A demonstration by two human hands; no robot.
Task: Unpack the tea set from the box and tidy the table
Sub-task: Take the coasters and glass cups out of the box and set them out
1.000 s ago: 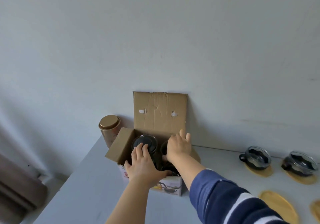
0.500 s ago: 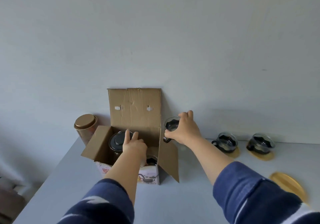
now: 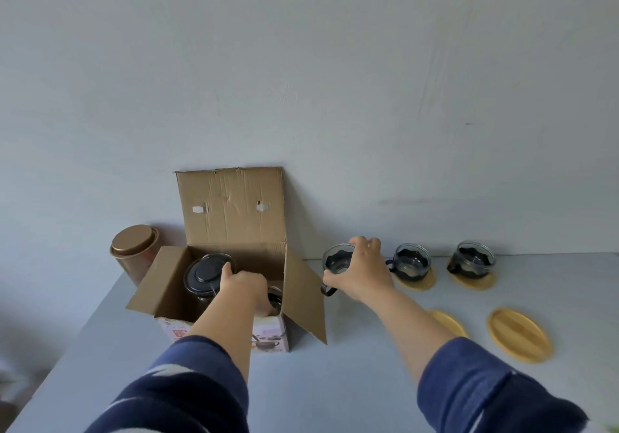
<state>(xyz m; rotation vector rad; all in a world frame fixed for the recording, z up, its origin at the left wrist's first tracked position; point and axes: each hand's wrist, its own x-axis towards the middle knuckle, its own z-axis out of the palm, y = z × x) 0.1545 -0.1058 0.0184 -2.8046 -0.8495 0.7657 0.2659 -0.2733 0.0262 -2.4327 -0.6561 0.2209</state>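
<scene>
An open cardboard box (image 3: 303,302) stands at the table's back left, its lid flap up against the wall. Inside it sits a glass teapot with a black lid (image 3: 205,275). My left hand (image 3: 246,286) reaches into the box, thumb against the teapot lid, fingers curled down round a glass cup (image 3: 276,295) that is mostly hidden. My right hand (image 3: 361,273) grips another glass cup with a black holder (image 3: 336,261), held just right of the box flap. Two more cups (image 3: 412,263) (image 3: 472,260) stand on yellow coasters (image 3: 420,283) (image 3: 475,283) by the wall.
Two bare yellow coasters (image 3: 517,335) (image 3: 450,323) lie on the grey table (image 3: 335,382) in front of the cups. A gold tin (image 3: 134,251) stands left of the box against the wall. The table's left edge runs diagonally near the box.
My right hand lifted a cup out of the box and carried it right, past the flap. My left hand shifted from the teapot lid down onto the cup in the box.
</scene>
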